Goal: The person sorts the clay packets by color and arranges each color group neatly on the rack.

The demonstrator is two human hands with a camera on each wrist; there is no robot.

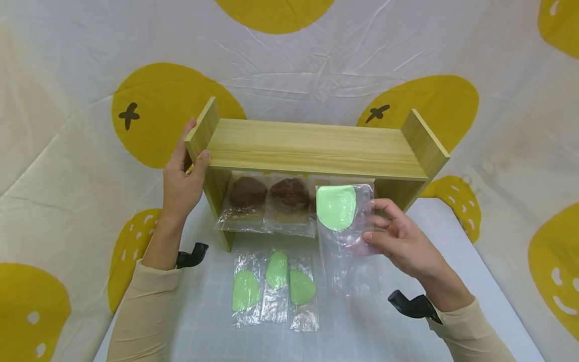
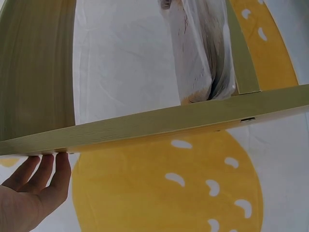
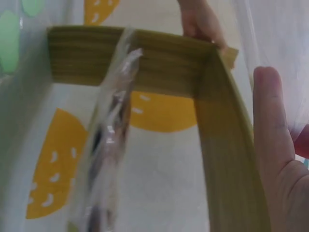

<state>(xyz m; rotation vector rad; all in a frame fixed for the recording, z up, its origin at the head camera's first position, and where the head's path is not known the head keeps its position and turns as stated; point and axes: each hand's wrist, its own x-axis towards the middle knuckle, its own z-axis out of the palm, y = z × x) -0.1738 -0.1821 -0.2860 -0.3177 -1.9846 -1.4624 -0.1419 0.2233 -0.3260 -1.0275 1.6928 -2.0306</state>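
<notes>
A small wooden shelf [image 1: 316, 148] stands on the table, and my left hand [image 1: 183, 176] grips its left end panel, thumb on the inner side. In the left wrist view, fingertips [image 2: 62, 157] touch the panel's outer face. In front of the shelf's right part, my right hand [image 1: 402, 241] pinches a clear plastic bag [image 1: 332, 266] by its right edge. A flat, light green piece [image 1: 336, 207] shows at the bag's top. On the lower board, clear bags with a brown round piece [image 1: 248, 193] and a dark reddish-brown piece [image 1: 289, 193] stand side by side.
Several small clear bags lie before the shelf, including a left bag [image 1: 246, 291], a middle bag [image 1: 277, 286] and a right bag [image 1: 303, 294], each with a green piece. A white cloth [image 1: 316, 65] with yellow shapes hangs behind the table [image 1: 203, 322].
</notes>
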